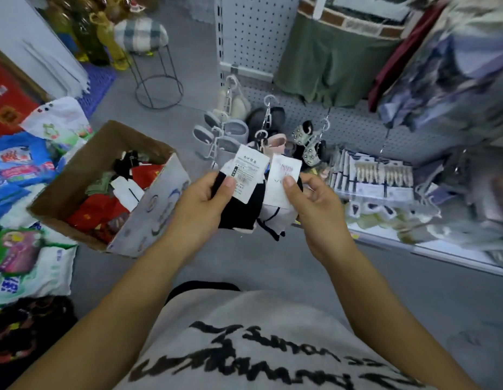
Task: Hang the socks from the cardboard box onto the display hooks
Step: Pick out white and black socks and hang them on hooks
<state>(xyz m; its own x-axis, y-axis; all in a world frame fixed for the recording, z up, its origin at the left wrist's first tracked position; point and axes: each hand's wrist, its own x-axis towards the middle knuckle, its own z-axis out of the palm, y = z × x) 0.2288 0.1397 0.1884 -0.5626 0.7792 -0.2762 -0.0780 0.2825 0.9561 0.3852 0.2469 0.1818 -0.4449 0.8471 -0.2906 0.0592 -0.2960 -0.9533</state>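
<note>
Pinching black fabric socks in left hand, white black-trimmed socks in right hand, light thumb grips may drop them.

Black sock, white black-trimmed sock, brown cardboard box.

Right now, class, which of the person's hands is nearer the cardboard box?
Left. The left hand, gripping black socks, is just right of the cardboard box; the right hand, gripping white socks, lies farther right, beyond the left.
</note>
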